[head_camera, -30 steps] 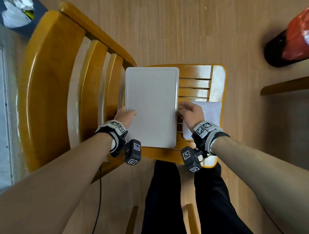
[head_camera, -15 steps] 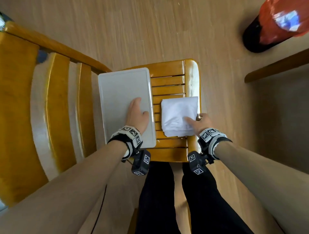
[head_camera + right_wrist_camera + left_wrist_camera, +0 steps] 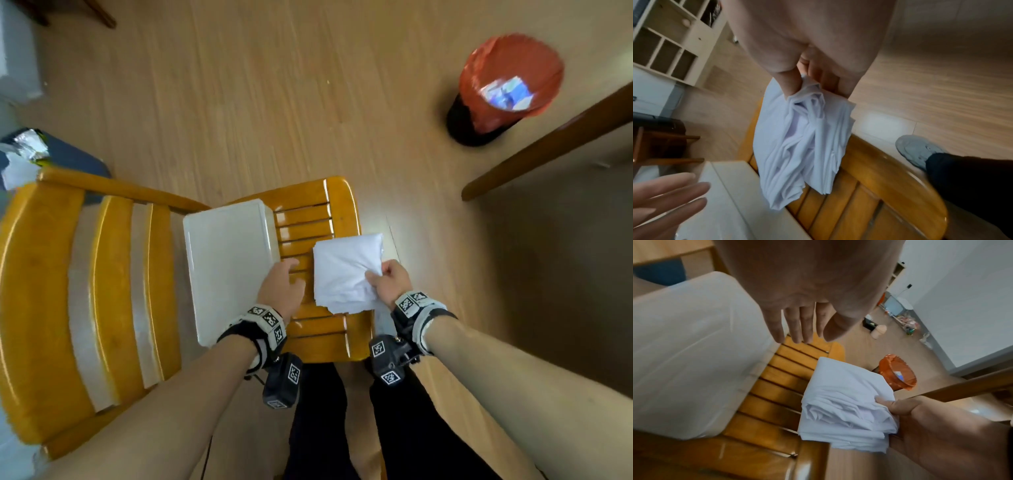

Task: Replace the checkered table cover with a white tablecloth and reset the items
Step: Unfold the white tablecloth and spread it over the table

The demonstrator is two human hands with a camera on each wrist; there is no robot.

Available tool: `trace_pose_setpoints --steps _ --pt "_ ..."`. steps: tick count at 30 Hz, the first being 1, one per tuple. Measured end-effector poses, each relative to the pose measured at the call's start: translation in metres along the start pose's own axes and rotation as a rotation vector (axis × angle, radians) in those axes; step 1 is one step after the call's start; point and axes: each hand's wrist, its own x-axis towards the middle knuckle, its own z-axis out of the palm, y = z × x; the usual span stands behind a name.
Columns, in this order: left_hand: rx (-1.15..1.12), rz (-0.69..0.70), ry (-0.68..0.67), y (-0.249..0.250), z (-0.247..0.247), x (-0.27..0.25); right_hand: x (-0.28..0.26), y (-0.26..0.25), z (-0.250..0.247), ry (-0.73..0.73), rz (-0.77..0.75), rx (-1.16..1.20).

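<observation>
A folded white tablecloth [image 3: 344, 272] lies on the right part of the yellow slatted chair seat [image 3: 310, 219]. My right hand [image 3: 388, 281] pinches its near right corner, thumb over the bunched layers [image 3: 807, 100], and that edge is lifted off the slats [image 3: 840, 415]. My left hand [image 3: 282, 284] hovers flat and open over the seat, between the cloth and a white rectangular tray [image 3: 227, 263] that rests on the seat's left side. Its straight fingers [image 3: 795, 324] hold nothing.
The chair's backrest [image 3: 51, 301] rises at the left. A black bin with an orange liner [image 3: 500, 85] stands on the wood floor at the far right. A dark wooden table edge [image 3: 555, 137] crosses the right side. My legs and a grey shoe [image 3: 918, 151] are just behind the seat.
My left hand has lifted off the white tray and moved right towards the cloth. My right hand has closed on the cloth's near corner and raised it. The head view has swung left.
</observation>
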Motion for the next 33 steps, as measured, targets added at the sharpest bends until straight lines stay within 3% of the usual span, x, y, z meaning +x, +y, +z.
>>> trace_pose_setpoints --steps 10,13,17,25,33 --pt "0.193 0.462 -0.105 0.165 -0.023 -0.052 -0.100 -0.083 -0.151 0.247 -0.200 0.191" --pt "0.206 0.608 -0.159 0.211 -0.027 -0.081 -0.147 -0.090 -0.192 0.360 -0.258 0.272" --pt "0.208 0.755 -0.257 0.266 -0.017 -0.132 -0.209 -0.085 -0.245 0.533 -0.225 0.406" --pt "0.245 0.967 -0.422 0.379 0.054 -0.245 -0.297 -0.040 -0.370 0.847 -0.164 0.613" --pt "0.336 1.059 -0.509 0.463 0.174 -0.342 -0.334 0.065 -0.482 0.917 -0.138 0.785"
